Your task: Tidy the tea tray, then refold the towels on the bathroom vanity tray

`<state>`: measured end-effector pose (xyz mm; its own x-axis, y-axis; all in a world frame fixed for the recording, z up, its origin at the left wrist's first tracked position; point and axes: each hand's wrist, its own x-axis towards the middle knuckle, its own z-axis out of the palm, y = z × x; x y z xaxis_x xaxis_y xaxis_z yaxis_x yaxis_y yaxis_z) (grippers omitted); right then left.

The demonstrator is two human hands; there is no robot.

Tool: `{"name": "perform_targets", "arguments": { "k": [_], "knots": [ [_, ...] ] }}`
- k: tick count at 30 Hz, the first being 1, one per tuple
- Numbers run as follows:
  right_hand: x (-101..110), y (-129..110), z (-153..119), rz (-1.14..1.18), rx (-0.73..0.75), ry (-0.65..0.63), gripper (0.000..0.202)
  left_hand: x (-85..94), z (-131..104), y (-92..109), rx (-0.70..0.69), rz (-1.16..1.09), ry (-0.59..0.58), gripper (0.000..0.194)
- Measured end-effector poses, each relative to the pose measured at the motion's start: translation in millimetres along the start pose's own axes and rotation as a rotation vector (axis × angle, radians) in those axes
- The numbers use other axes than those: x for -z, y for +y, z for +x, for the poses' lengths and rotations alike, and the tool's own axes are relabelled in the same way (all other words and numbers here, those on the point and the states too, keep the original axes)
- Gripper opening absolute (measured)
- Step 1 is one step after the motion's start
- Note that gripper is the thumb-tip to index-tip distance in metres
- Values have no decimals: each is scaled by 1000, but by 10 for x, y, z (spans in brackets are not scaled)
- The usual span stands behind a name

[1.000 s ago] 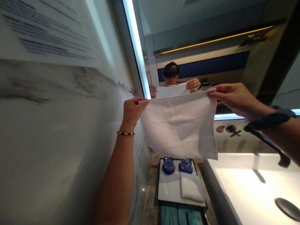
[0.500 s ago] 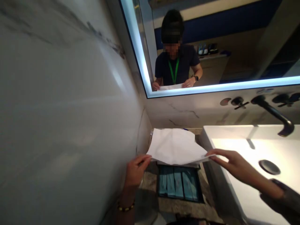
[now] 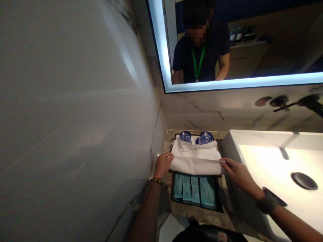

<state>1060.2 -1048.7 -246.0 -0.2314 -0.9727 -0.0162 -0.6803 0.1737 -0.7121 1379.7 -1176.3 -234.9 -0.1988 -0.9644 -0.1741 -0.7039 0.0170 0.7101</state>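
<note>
At the worktop's back left corner, the left hand (image 3: 163,164) and right hand (image 3: 236,170) pinch the towel (image 3: 195,158) ends, folding it; squaring edges likely follows.

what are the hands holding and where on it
A folded white towel, held at the two ends of its near edge: left hand at the left end, right hand at the right.

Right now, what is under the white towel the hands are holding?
The towel lies over a tray; two blue glasses show at its far edge. The left hand and right hand pinch its near corners. The rest of the tray is covered.
</note>
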Motion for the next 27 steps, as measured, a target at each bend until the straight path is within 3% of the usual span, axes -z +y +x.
{"name": "perform_targets", "arguments": {
  "k": [3, 7, 13, 19, 23, 27],
  "knots": [
    [-139, 74, 208, -61, -31, 69, 49, -149, 239, 30, -10, 114, -13, 19],
    [-275, 149, 291, -110, -73, 116, 49, -296, 303, 20, 6, 261, -22, 17],
    [-260, 121, 277, -102, -133, 149, 53, -293, 314, 56, -30, 377, -25, 17],
    [-311, 186, 398, -101, -150, 102, 53, -335, 350, 70, -26, 464, -48, 14],
    [-268, 212, 495, -95, -158, 113, 57, -293, 414, 196, -64, 482, 32, 26],
    [-207, 237, 751, -90, -123, 82, 51, -268, 676, 337, -226, 429, 34, 48]
  ]
}}
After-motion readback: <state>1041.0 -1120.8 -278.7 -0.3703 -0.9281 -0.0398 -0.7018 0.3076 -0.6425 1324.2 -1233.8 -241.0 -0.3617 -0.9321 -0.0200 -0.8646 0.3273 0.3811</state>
